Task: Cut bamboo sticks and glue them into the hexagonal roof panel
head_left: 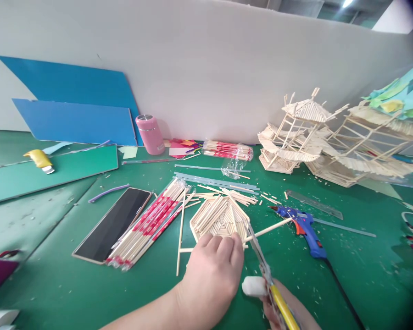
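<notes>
Green tabletop [365,275] is lying littered with stick offcuts. Left hand [211,270] is pressing curled fingers on the near edge of a hexagonal stick panel [220,220]. Right hand [289,311], mostly out of frame, is gripping a yellow-handled cutter [268,279] whose blade is reaching the panel's right edge. Risk: blade slipping toward the left fingers, being so close.

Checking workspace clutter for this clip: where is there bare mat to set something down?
Bare mat lies left of the phone, and right of the blue glue gun. It is crowded around the hexagonal stick panel, the left hand and the chopstick bundle.
</notes>
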Tool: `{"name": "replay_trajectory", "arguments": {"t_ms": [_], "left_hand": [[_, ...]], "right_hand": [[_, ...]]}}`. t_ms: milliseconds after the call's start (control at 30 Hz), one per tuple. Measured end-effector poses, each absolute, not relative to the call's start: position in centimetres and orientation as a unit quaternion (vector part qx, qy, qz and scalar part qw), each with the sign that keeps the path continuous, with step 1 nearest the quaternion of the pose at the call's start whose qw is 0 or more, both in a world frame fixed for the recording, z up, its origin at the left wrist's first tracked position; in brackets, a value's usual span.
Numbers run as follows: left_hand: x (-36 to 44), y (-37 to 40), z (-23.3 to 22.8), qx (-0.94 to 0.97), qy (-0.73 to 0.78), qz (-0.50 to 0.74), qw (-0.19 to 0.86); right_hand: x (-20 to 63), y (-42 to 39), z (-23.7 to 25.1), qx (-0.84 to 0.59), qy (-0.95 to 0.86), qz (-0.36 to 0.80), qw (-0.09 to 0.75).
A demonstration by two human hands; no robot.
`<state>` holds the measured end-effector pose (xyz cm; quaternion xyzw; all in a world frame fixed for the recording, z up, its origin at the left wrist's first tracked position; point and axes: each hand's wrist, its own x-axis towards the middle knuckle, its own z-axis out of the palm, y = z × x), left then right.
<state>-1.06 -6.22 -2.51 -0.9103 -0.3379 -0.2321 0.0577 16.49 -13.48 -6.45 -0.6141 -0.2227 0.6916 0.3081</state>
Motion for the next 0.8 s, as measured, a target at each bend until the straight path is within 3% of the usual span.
{"name": "replay_trajectory", "arguments": {"t_ms": [100,300,367,467,800], "left_hand": [[-1.1,-6.3,-2.2,-0.902,-0.364,-0.231,0.007],[-1.4,-4.9,-0.2,-0.764,-0.463,-0.166,-0.419],[-1.4,-4.6,0.1,-0.719,-0.467,-0.158,-0.490],[-1.3,-4.8,-0.2,-0.726,-0.472,-0.195,-0.461],[-1.1,-6.0,-2.0,-0.860,-0.397,-0.276,-0.160]], "right_hand": [[15.9,-13.3,-6.8,-0.615,-0.196,0.695,0.317],[15.7,-13.3,-7.1,-0.626,-0.115,0.708,0.307],[15.9,-13.2,-7.1,-0.619,-0.135,0.709,0.308],[16.0,-13.0,-7.0,-0.605,-0.158,0.715,0.311],[15.1,-12.9,-7.3,-0.606,-0.143,0.725,0.296]]}}
